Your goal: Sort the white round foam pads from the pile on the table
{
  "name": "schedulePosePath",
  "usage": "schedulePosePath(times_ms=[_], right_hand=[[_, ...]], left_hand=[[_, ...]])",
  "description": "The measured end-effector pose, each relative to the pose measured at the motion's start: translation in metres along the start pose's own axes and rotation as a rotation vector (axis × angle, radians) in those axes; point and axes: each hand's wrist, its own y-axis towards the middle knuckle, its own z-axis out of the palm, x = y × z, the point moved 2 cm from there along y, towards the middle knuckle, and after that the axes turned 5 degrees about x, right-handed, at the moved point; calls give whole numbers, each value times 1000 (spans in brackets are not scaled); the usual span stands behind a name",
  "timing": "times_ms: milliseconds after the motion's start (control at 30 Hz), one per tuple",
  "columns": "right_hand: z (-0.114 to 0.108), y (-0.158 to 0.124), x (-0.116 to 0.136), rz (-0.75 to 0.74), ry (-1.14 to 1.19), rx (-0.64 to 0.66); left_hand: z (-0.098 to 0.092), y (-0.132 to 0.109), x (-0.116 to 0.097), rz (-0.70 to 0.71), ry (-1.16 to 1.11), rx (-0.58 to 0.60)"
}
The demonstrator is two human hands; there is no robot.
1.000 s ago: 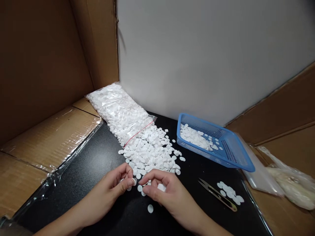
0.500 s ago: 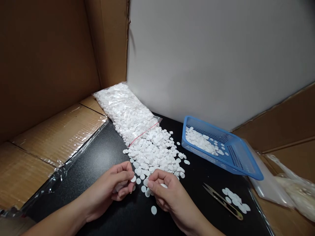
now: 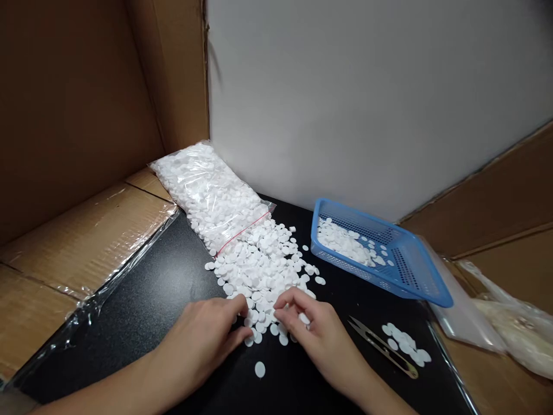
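Note:
Small flat white discs [image 3: 254, 271] lie in a loose pile on the black tabletop. They spread from the mouth of a clear zip bag [image 3: 211, 190] with a red seal line, full of the same discs. At the pile's near left edge, my left hand [image 3: 207, 334] rests palm down, thumb and forefinger apart beside a few discs; its other fingers are hidden. On the near right side of the pile, my right hand [image 3: 311, 328] has thumb and forefinger pinched together. White discs show within its curled fingers. One single disc [image 3: 260, 369] lies nearer me, between the hands.
A blue perforated basket [image 3: 380, 253] at the right holds more discs. Before it lie thread snips [image 3: 384, 347] and a small heap of discs [image 3: 406, 344]. Plastic bags [image 3: 514, 328] lie at the far right. Cardboard [image 3: 86, 236] and a grey-white panel [image 3: 367, 104] border the table.
My left hand has turned palm down and its thumb and forefinger have parted from the disc they pinched. The right hand has moved slightly forward against the pile. The view has shifted slightly.

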Motion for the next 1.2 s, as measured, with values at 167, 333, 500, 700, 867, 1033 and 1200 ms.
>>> schedulePosePath(times_ms=[167, 333, 500, 700, 867, 1033, 1200], right_hand=[[14, -2, -8, -247, -405, 43], [15, -1, -5, -272, -454, 12], [7, -3, 0, -176, -248, -28], [8, -19, -12, -399, -429, 72], [5, -37, -18, -414, -434, 103], [-2, -43, -15, -304, -403, -27], [3, -39, -12, -230, -369, -10]], left_hand=[[10, 2, -2, 17, 186, 6], [12, 5, 3, 88, 137, -86], [11, 0, 4, 378, 232, -341], [14, -5, -2, 580, 334, -234], [14, -4, 2, 513, 209, -97], [16, -1, 9, 356, 126, -44], [15, 0, 8, 392, 143, -45]])
